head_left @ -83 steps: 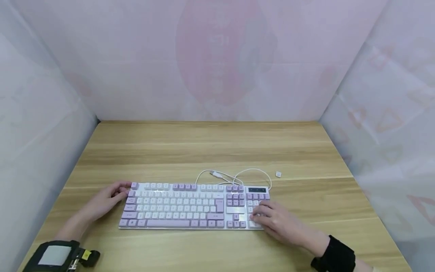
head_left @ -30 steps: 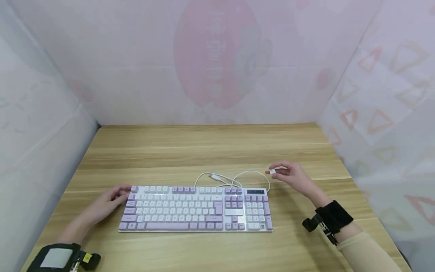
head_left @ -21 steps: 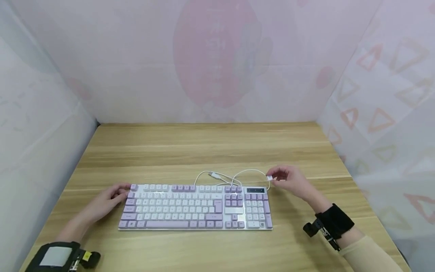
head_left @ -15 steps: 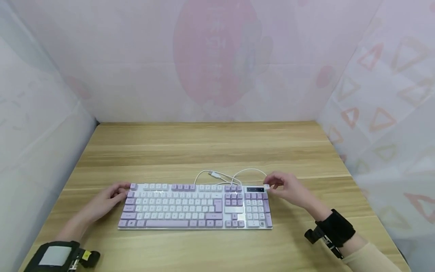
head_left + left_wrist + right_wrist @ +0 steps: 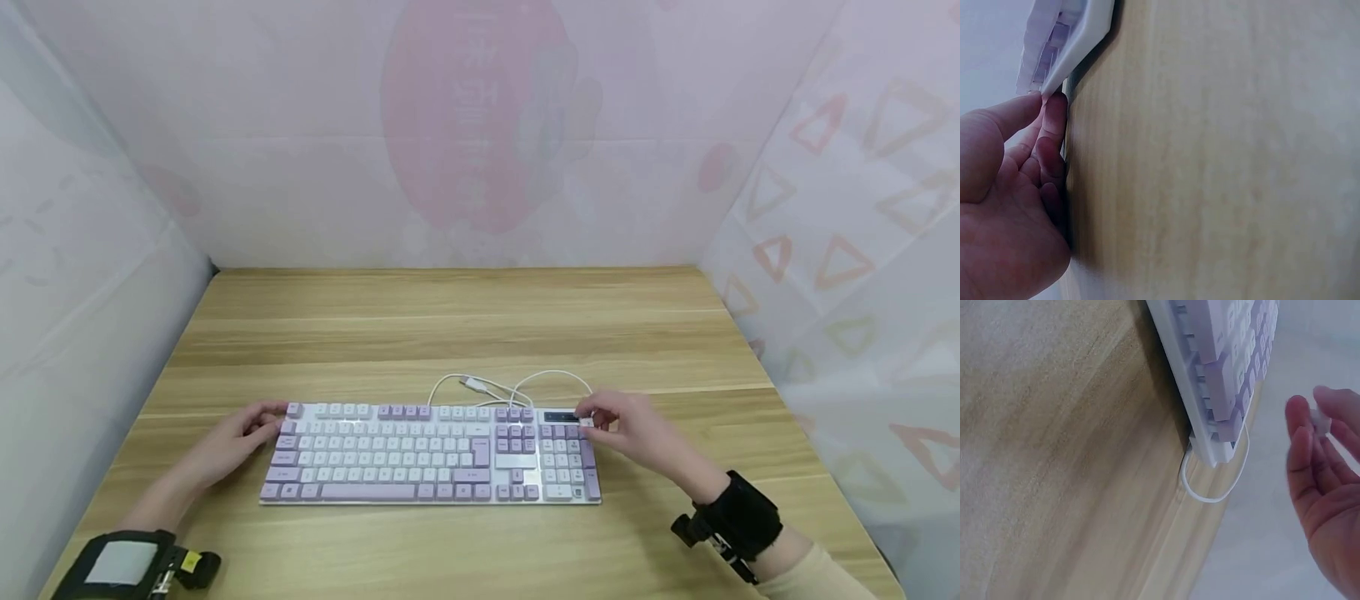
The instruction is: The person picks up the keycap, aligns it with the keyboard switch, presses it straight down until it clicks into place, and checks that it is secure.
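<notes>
A white and lilac keyboard (image 5: 390, 450) lies flat near the front of the wooden table. At its far left corner my left hand (image 5: 225, 446) holds the edge. In the left wrist view the thumb (image 5: 1019, 112) presses the corner from above, with fingertips tucked beneath. My right hand (image 5: 633, 429) is over the keyboard's far right corner, pinching a small white keycap (image 5: 587, 422) between thumb and fingers. The right wrist view shows that keycap (image 5: 1320, 423) partly covered by fingertips, held off the keys.
Behind the keyboard, a white cable (image 5: 555, 372) loops on the table, its USB plug (image 5: 474, 384) lying beside the loops. Pale printed cloth walls (image 5: 480, 208) stand at the back and both sides of the wooden table (image 5: 450, 317).
My right hand left the number pad and picked up the white keycap from the table behind. It then brought it forward and left over the keyboard's right corner. The left hand stayed put.
</notes>
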The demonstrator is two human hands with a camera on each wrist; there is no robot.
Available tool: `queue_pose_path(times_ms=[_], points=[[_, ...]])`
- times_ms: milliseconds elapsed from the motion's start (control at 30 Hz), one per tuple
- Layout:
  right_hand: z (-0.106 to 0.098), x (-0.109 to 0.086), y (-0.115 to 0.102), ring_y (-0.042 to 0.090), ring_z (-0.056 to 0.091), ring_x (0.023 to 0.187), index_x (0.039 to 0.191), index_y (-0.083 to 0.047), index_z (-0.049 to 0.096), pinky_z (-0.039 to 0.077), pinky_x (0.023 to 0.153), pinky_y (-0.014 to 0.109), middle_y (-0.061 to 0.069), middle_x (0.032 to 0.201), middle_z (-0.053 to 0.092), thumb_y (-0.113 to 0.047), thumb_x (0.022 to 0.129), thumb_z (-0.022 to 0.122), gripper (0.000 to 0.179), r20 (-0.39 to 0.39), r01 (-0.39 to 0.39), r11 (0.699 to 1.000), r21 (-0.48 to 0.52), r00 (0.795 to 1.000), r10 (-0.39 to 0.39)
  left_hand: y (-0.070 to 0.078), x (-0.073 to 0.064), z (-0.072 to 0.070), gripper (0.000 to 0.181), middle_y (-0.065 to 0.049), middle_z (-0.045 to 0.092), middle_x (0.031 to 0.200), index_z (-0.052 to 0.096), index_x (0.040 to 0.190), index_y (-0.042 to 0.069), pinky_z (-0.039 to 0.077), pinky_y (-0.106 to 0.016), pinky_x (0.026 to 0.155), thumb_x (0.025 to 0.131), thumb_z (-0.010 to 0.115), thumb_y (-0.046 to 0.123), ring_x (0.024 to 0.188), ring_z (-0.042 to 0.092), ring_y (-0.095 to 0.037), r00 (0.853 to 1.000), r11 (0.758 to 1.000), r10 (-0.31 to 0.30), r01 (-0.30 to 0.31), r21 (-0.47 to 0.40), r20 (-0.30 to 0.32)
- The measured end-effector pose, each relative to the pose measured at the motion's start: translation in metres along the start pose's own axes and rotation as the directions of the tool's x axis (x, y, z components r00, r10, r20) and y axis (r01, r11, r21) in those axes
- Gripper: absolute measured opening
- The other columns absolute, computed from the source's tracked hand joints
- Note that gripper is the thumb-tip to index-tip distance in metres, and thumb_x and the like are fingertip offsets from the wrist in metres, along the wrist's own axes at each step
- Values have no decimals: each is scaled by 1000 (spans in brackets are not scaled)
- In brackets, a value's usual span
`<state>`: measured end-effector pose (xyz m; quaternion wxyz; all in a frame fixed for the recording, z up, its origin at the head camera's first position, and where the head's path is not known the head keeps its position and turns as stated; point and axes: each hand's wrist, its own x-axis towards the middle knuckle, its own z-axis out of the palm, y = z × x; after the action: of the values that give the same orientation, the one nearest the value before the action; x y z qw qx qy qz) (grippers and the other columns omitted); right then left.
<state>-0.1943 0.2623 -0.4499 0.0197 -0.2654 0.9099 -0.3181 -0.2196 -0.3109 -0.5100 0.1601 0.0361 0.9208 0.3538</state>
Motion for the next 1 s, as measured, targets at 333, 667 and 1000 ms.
queue_pose_path(times_ms=[333,667,1000], points=[[5,-11,-6,12,67,93,102,-14,77,56,79,26,-2,105,73,-5,84,77,20,174,65,995,-70,983,-52,2,0,-1,48,-11,62,114,49,141,6,40,-20,75,106,47,38,96,51,-16,1000,1000,10,-9,6,-9],[17,-30,-15,5,61,89,101,-12,78,54,75,21,-1,104,68,-10,83,78,18,251,64,991,-120,967,-32,2,0,-1,48,-11,62,114,49,142,6,40,-21,76,106,47,39,98,52,-19,1000,1000,7,-7,11,-8],[43,-43,-6,-1,50,73,86,-17,72,43,65,11,-9,83,58,-16,76,84,15,53,391,850,-353,916,-399,1,0,-1,48,-11,62,115,49,141,5,41,-21,76,106,47,38,97,52,-18,1000,1000,9,-9,13,-5]])
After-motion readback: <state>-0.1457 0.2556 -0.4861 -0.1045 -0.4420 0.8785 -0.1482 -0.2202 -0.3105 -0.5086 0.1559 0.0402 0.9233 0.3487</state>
